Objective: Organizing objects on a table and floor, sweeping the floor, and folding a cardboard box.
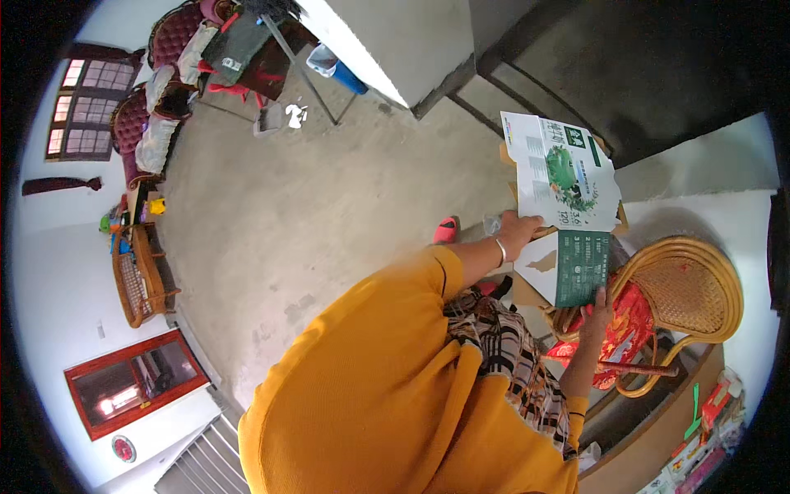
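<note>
A printed cardboard carton (571,179), white with green pictures and writing, is spread out in front of me. It looks opened up, with brown inner flaps showing at its edges. Its dark green panel (583,272) lies nearer my body, beside a white flap (536,267) with a torn brown patch. My left hand (521,233), with a silver bangle at the wrist, grips the carton where the white and green panels meet. At the green panel's outer edge, my right hand (596,313) holds the cardboard; its fingers are partly hidden.
A rattan chair (685,290) with a red patterned cushion (629,327) stands close by my right hand. Dark steps (487,105) lie beyond the carton. Across the concrete floor are a dustpan (268,119), white scraps (296,115) and a blue bin (349,77).
</note>
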`<state>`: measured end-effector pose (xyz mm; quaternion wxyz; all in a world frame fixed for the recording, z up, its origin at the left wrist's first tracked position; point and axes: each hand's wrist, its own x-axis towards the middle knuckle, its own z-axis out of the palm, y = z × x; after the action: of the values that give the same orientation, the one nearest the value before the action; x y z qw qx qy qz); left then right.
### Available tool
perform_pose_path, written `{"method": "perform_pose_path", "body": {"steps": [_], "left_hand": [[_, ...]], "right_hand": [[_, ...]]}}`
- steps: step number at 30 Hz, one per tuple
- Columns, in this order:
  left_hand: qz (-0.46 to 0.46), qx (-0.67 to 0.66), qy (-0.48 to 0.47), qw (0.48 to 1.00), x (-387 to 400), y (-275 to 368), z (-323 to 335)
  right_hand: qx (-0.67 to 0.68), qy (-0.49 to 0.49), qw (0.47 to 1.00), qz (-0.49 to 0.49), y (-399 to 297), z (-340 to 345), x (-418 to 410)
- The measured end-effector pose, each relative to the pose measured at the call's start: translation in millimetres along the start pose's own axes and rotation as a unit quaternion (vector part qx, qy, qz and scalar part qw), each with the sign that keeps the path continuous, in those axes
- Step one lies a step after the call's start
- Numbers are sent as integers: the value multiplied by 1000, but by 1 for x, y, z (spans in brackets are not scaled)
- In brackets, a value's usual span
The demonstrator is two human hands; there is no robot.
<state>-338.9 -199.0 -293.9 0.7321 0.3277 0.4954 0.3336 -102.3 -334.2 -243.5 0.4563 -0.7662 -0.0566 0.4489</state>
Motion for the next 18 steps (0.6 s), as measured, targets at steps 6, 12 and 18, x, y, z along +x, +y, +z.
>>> {"method": "perform_pose_path", "body": {"steps": [6,12,18], "left_hand": [[132,86,-173,972,22,77,-56],[-7,-181,-56,982,54,169,-78],[-1,-250,-62,966,72,216,-106]], "right_hand": [[67,-249,966,-16,-55,18,18],[130,-324,935,-58,-142,125,-15],[181,-328,922,-99,-189,180,-38]]}}
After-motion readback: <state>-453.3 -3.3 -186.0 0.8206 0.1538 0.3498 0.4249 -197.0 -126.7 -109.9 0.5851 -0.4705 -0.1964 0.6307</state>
